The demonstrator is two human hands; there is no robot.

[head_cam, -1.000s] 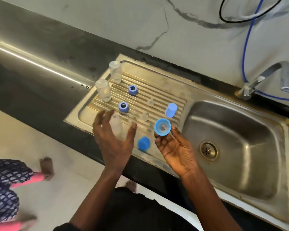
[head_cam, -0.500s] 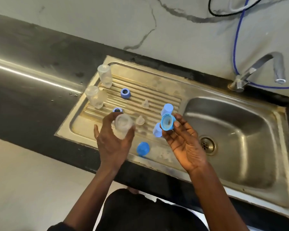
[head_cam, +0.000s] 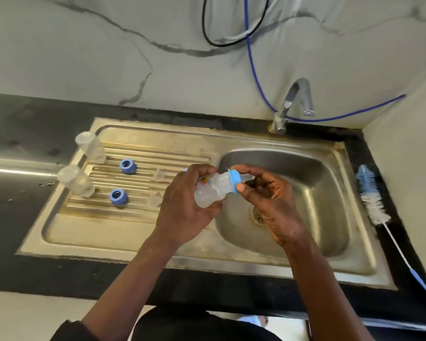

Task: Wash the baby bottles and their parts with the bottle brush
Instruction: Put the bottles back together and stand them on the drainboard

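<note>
My left hand (head_cam: 182,207) grips a clear baby bottle (head_cam: 210,190), held sideways over the edge of the sink basin. My right hand (head_cam: 268,193) pinches the blue collar with its teat (head_cam: 234,180) at the bottle's neck. Two more clear bottles (head_cam: 90,147) (head_cam: 75,180) stand upside down at the left of the drainboard. Two blue collar rings (head_cam: 127,166) (head_cam: 118,197) lie on the ribs, and clear teats (head_cam: 160,174) (head_cam: 155,200) sit near my left hand. The bottle brush (head_cam: 374,200), white bristles with a blue tip, lies on the counter right of the sink.
The steel sink basin (head_cam: 305,173) with its drain (head_cam: 257,215) is below my hands. A tap (head_cam: 293,104) stands at the back, with a blue hose (head_cam: 252,60) and cables on the marble wall. Black counter surrounds the sink unit.
My left hand has lifted the bottle and turned it sideways. My right hand has brought the blue collar onto the bottle's neck. The view has shifted right, showing the brush.
</note>
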